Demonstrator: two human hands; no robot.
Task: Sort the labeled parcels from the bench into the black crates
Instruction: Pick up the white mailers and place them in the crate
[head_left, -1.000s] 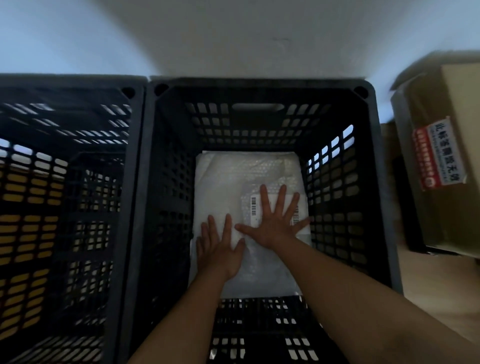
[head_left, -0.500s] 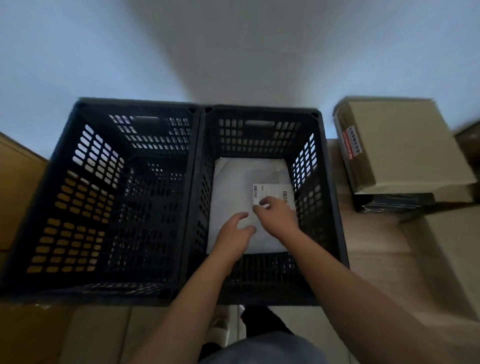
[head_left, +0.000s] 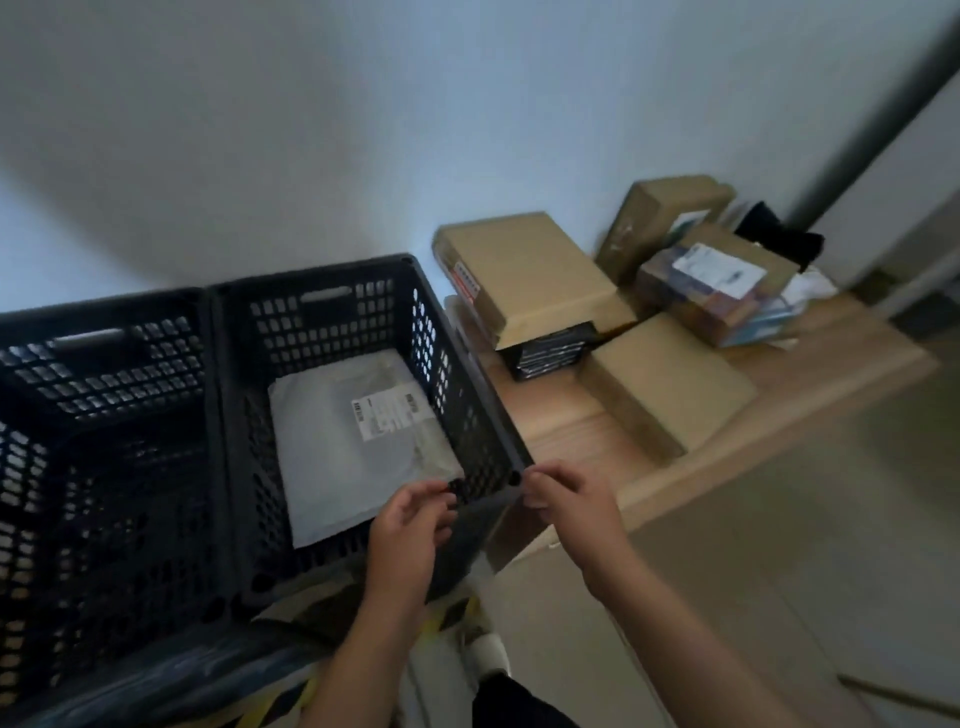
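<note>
Low in the frame, two bare forearms reach up from the bottom edge. The left hand (head_left: 410, 525) hangs over the near rim of the right crate (head_left: 467, 384), fingers curled and empty. The right hand (head_left: 566, 499) sits just right of it at that crate's near right corner, fingertips pinched loosely together and at the corner; whether they touch it I cannot tell. It holds nothing.

Inside the right crate, at mid-frame, a white parcel (head_left: 343, 452) lies flat on the floor, its label (head_left: 387, 413) face up toward the far right side. The left crate (head_left: 104, 415) stands beside it, walls touching.

Right of the crates runs the wooden bench (head_left: 566, 436). On it, a flat brown box (head_left: 670, 384) lies nearest; beyond it another brown box (head_left: 524, 270) rests on a black stack (head_left: 550, 351). Farther, at upper right, sit a labeled box (head_left: 717, 280) and one more box (head_left: 660, 213) against the wall (head_left: 363, 130).
</note>
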